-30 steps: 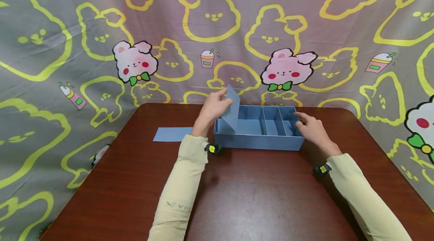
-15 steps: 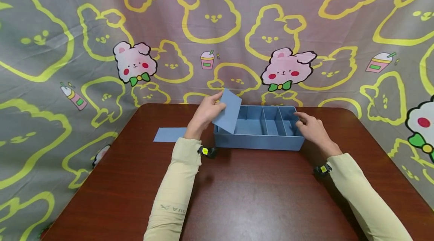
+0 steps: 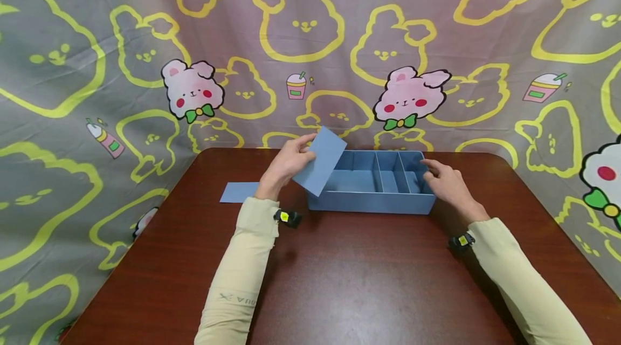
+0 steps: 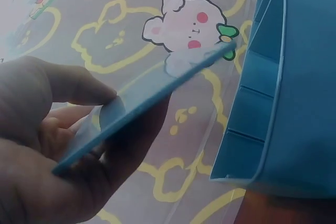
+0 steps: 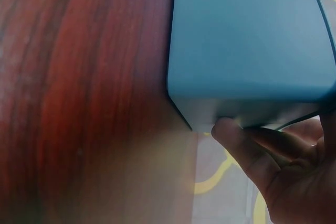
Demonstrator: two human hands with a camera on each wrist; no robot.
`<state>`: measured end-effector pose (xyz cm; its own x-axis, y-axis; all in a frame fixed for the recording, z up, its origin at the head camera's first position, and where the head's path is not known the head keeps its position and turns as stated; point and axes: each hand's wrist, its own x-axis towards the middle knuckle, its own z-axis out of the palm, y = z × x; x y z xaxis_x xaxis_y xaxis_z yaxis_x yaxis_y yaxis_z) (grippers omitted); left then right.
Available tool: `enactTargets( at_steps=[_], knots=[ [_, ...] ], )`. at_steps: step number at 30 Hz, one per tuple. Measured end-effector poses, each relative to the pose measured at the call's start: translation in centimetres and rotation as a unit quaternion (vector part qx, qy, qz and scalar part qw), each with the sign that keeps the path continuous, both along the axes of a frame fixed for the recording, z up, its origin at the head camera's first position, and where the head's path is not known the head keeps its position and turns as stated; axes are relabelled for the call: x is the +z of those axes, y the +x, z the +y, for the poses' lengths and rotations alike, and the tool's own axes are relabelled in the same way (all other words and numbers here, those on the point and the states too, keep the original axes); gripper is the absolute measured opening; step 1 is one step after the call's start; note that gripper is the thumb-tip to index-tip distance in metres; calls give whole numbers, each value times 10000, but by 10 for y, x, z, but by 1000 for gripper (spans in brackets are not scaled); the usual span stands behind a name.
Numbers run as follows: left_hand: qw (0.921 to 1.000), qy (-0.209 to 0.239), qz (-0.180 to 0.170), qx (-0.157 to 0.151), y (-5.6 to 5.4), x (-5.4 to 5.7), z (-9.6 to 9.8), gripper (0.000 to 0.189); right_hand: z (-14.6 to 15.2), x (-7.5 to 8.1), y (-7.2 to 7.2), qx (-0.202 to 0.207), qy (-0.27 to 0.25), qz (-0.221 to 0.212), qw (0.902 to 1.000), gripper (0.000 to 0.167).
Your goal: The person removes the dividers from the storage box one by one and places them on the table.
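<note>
My left hand pinches a thin blue divider panel between thumb and fingers. The panel is held tilted in the air, overlapping the left end of a blue compartment box in the head view. In the left wrist view the panel shows nearly edge-on, beside the box's grooved inner wall. At the box's right end, my right hand grips the end wall, a finger over the rim. The right wrist view shows a fingertip against the outer face of that end wall.
Two upright dividers stand in the right part of the box. Another flat blue panel lies on the brown table to the left, partly hidden by my left wrist. A patterned curtain hangs behind the table.
My left hand has drawn the panel leftward and turned it so its broad face shows. My right hand and the box have stayed in place.
</note>
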<state>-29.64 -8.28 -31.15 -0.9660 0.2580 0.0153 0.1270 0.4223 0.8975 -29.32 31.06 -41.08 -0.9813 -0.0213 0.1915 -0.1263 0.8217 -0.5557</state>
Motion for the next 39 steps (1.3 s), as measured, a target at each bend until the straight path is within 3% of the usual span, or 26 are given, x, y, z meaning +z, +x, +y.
enactTargets(
  at_steps=[12,20,32,39],
  knots=[
    [9990,-209,85,-397,0,-1,-11,56,3,-2,-2,23,65,-1,10000,48],
    [9959,-708,213,-522,0,-1,-20,50,1,0,0,-33,34,-39,10000,47],
    [9806,-1489,451,-1192,-3,6,-26,40,2,0,1,-41,25,-40,10000,48],
    [9725,-1966,292,-1212,-2,4,-27,39,-1,0,1,-11,23,-56,10000,48]
  ],
)
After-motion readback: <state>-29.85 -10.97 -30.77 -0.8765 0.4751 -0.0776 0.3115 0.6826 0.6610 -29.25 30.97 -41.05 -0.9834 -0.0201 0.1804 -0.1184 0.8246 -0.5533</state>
